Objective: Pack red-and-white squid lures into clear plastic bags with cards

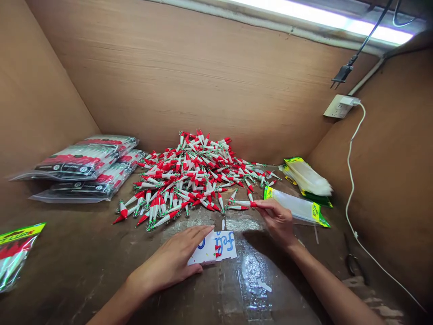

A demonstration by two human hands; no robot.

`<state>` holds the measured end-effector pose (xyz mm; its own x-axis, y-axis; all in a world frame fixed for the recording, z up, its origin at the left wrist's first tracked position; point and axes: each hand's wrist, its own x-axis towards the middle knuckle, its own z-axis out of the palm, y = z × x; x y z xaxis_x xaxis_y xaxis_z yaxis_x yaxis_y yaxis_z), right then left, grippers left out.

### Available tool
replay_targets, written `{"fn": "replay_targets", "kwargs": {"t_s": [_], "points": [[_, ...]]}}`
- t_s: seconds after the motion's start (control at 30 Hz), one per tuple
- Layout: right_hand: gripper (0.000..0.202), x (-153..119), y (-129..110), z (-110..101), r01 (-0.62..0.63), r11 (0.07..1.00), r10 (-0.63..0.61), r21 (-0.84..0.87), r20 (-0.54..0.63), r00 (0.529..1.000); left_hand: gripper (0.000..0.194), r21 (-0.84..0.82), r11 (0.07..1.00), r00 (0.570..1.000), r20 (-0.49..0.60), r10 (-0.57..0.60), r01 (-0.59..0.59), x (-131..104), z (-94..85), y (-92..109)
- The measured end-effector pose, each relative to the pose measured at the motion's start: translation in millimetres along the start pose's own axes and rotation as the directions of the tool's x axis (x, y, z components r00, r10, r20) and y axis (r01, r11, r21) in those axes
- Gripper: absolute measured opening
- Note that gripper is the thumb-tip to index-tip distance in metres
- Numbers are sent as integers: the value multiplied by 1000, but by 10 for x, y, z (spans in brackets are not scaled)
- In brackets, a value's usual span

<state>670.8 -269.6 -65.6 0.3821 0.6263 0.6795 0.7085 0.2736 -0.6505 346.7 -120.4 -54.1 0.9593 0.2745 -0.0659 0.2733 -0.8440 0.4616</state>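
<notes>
My left hand (179, 253) grips a small white paper box (204, 257) lying on the table, fingers over its top and thumb at the near side. Blue handwriting marks the box and the flap on its right. Red tips (218, 249) show in its open right end. My right hand (278, 221) pinches the red end of a red-and-white squid jig (241, 204), whose white body points left. Just beyond both hands rises a large heap of similar jigs (189, 174) with green hooks. What else the left fingers cover is hidden.
Filled clear bags (84, 162) are stacked at the left, with a yellow-green lure packet (20, 253) nearer. Clear packets (297, 205) and more packets (307, 178) lie right. A white cable (350, 180), scissors (353, 262) and a hanging plug (342, 74) are along the right wall.
</notes>
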Motion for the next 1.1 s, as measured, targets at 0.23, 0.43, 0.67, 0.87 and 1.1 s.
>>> {"fn": "replay_targets", "kwargs": {"t_s": [0.23, 0.43, 0.67, 0.87, 1.1], "points": [[26, -108, -38, -38, 175, 982, -169, -69, 88, 982, 94, -9, 1000, 1000, 4, -2, 2, 2, -19, 18], [28, -263, 43, -133, 241, 965, -205, -107, 271, 941, 91, -22, 1000, 1000, 9, -16, 16, 8, -44, 52], [16, -142, -115, 5, 41, 999, -45, 20, 249, 968, 90, -10, 1000, 1000, 15, 3, -3, 3, -78, 68], [9, 0, -141, -9, -314, 949, 255, 32, 508, 823, 93, -41, 999, 1000, -11, 13, -14, 1, -69, 59], [8, -214, -215, 364, -342, 938, 310, -53, 565, 764, 93, -28, 999, 1000, -7, 16, -17, 19, -55, 55]]}}
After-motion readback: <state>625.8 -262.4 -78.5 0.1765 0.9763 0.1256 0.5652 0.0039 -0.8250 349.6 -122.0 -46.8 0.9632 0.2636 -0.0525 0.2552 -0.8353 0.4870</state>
